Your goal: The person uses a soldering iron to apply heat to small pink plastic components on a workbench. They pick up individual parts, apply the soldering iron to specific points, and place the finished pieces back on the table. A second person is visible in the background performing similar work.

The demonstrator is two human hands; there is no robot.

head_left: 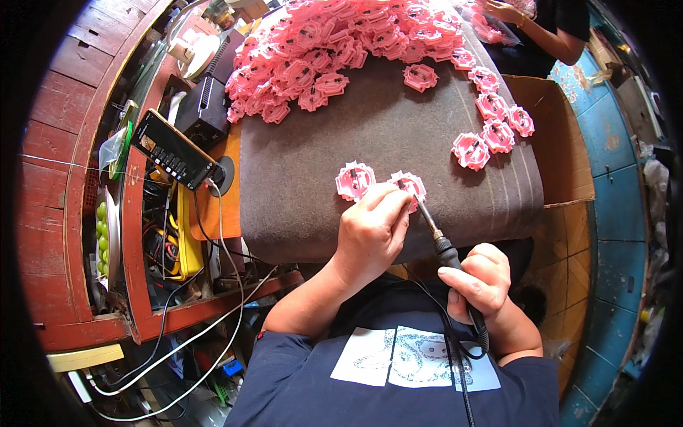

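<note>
My right hand (484,277) is wrapped around the black handle of a soldering iron (446,249). The iron's metal shaft slants up and left, its tip meeting a pink plastic part (411,183) on the table. Over that same part, my left hand (373,228) has its thumb and fingers pinched together. Its fingertips cover some of the part, and what they grip is too small to make out. Just left of them lies a second pink plastic part (353,182), with a small dark piece in its middle.
A big heap of pink parts (313,50) covers the far side of the dark mat (299,164); several more lie at right. A phone (174,149) stands at left beside a black box (203,110). Cables hang near my lap. Far right, another person's arm (548,35) shows beyond a cardboard box (551,142).
</note>
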